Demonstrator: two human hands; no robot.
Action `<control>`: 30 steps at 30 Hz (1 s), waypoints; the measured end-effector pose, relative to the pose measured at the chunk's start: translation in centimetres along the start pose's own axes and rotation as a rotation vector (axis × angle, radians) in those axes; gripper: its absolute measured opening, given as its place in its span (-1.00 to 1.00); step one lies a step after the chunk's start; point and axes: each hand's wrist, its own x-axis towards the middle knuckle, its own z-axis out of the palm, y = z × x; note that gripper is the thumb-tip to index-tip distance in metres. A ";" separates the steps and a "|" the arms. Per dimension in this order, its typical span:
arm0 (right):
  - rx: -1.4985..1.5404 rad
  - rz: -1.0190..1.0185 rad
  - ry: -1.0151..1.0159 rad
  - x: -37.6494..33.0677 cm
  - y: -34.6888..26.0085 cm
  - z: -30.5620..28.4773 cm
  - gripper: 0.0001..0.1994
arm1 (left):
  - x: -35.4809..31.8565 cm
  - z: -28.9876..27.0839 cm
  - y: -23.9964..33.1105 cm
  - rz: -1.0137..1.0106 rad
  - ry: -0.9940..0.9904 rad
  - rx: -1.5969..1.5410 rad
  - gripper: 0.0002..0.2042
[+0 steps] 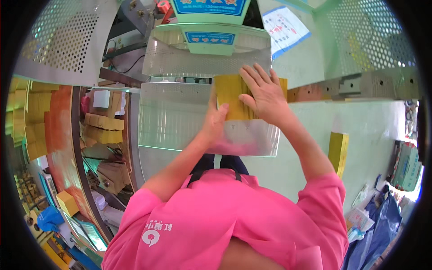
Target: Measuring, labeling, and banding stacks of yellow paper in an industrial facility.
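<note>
A block-like stack of yellow paper sheets rests at the right rear of a shiny metal table. My left hand grips its left side, the thumb on the near face and the fingers partly hidden along the edge. Across the right part of the stack lies my right hand, fingers stretched out and slightly spread, palm against the paper. Directly behind the stack is a metal machine cover with a slot along its lower edge.
A metal bar with holes runs right from the stack. Perforated guards flank the machine. A reddish bench with yellow stacks stands left, beside a cluttered shelf. Another yellow stack is at right.
</note>
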 end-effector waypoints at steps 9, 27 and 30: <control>0.111 -0.009 0.113 -1.1 -0.6 0.8 -0.37 | -0.3 1.2 3.5 -0.295 0.046 0.142 -0.42; 1.276 0.669 0.506 -12.0 0.9 10.2 -0.58 | 0.8 -5.9 -4.5 -0.081 0.164 0.266 -0.49; 1.074 0.619 0.475 -11.3 0.4 7.9 -0.62 | -0.1 -4.8 -1.3 -0.019 0.114 0.402 -0.44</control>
